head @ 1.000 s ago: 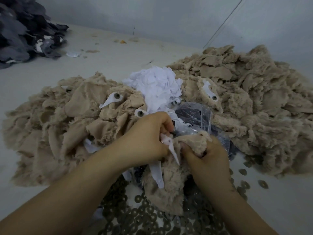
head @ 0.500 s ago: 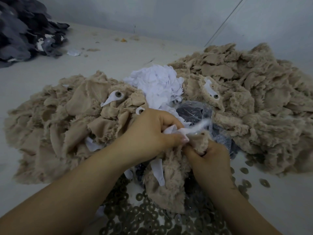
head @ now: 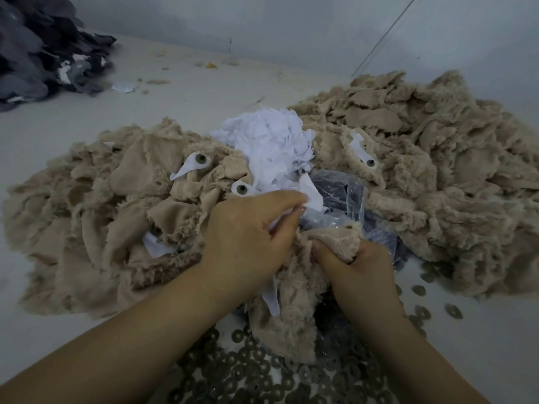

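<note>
Plush piece [head: 294,325], tan and shaggy, hangs bunched between two bare hands near the middle of the table's [head: 38,330] near edge, its lower end trailing over a spread of grey ring washers [head: 256,371]. The right hand [head: 358,269] has its fingers curled tight into the top fold of the pile fabric. The left hand [head: 250,240] pinches a white scrap [head: 315,196] at its fingertips, just above that fold.

The fabric looks light, soft and wholly limp, so it should sag wherever it is not held, and the loose pile may shed or slip under a light grip. The best hold is probably the woven backing at a bunched edge, close to the spot being worked, rather than the fur tips. The thin white scrap would likely crease or tear if tugged.

A crumpled clear plastic bag [head: 347,193] lies just beyond the hands, with a heap of white scraps [head: 271,141] behind it. Piles of tan cut pieces flank them on the left [head: 87,205] and right [head: 437,176]. Dark grey fabric [head: 35,53] sits at the far left corner.
</note>
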Tool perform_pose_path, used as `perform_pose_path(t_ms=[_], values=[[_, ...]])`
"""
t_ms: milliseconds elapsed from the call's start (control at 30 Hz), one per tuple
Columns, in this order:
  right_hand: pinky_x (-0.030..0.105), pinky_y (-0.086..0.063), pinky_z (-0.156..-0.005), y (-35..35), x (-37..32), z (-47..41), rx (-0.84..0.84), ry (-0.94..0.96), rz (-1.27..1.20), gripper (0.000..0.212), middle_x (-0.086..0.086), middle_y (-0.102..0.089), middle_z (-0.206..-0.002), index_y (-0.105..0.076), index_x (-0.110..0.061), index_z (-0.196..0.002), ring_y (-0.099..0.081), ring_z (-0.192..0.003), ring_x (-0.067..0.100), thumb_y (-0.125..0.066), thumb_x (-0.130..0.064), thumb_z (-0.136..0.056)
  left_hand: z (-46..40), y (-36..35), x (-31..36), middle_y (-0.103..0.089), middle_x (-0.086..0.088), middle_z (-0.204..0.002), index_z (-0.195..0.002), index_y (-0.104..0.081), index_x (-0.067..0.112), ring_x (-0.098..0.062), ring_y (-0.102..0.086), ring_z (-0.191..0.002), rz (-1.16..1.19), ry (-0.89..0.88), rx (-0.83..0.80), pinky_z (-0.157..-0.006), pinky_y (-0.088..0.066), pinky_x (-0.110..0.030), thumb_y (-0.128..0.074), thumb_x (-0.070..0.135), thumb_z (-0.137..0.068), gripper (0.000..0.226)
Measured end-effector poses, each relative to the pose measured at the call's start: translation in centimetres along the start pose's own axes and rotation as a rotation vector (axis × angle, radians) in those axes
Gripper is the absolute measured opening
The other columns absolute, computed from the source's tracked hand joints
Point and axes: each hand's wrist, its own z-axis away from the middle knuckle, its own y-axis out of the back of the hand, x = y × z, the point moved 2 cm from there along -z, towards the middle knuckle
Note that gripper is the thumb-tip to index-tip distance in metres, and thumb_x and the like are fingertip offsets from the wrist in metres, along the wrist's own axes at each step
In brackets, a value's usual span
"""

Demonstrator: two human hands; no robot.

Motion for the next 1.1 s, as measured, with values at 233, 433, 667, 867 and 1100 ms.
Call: perform_pose_path(t_ms=[233, 433, 667, 867, 1100], values=[[0.059, -0.053, -0.067, 0.1, -0.1, -0.1, -0.02, -0.021, -0.064, 0.031, 0.031, -0.066, -0.077, -0.071, 0.01, -0.083, -0.067, -0.071, 0.037, -0.076, -0.021, -0.083, 0.4, -1.3, -0.4, -0.075, -0.007, -0.084, -0.095, -0.079, 0.013, -0.021, -0.07, -0.077, 0.195, 0.179, -0.62, -0.069, -0.056, -0.042, -0.056, 0.035, -0.093, 0.032], [0.049, -0.056, -0.065, 0.0, 0.3, 0.0, -0.049, -0.045, -0.129, 0.028, 0.034, -0.064, -0.077, -0.07, 0.007, -0.08, -0.062, -0.068, 0.044, -0.073, -0.02, -0.087, 0.9, -0.6, -0.1, -0.066, 0.004, -0.056, -0.105, -0.075, 0.034, -0.01, -0.06, -0.058, 0.085, 0.105, -0.691, -0.052, -0.046, -0.028, -0.05, 0.043, -0.1, 0.028], [0.062, -0.051, -0.064, -0.2, 0.9, 0.0, -0.008, -0.106, -0.174, 0.044, 0.037, -0.061, -0.08, -0.064, 0.012, -0.083, -0.06, -0.075, 0.053, -0.069, -0.031, -0.089, 2.2, -0.6, -0.1, -0.063, 0.002, -0.066, -0.086, -0.068, 0.023, -0.015, -0.058, -0.059, 0.179, 0.22, -0.558, -0.056, -0.049, -0.04, -0.054, 0.038, -0.091, 0.021], [0.056, -0.059, -0.07, -0.3, 1.3, -0.2, 0.039, -0.154, -0.146, 0.022, 0.017, -0.071, -0.075, -0.07, -0.006, -0.079, -0.069, -0.075, 0.037, -0.072, -0.027, -0.087, 2.8, -0.6, -0.4, -0.058, 0.008, -0.072, -0.07, -0.067, 0.016, -0.008, -0.056, -0.073, 0.135, 0.225, -0.695, -0.067, -0.044, -0.021, -0.071, 0.017, -0.087, 0.017], [0.046, -0.06, -0.063, -0.4, 1.3, -0.2, 0.069, -0.111, -0.035, 0.026, 0.003, -0.071, -0.068, -0.069, -0.012, -0.067, -0.067, -0.061, 0.014, -0.074, -0.029, -0.086, 1.0, 2.6, -1.8, -0.07, 0.008, -0.079, -0.074, -0.079, 0.017, -0.01, -0.066, -0.072, 0.375, 0.51, -0.681, -0.066, -0.052, -0.018, -0.077, 0.008, -0.082, 0.012]])
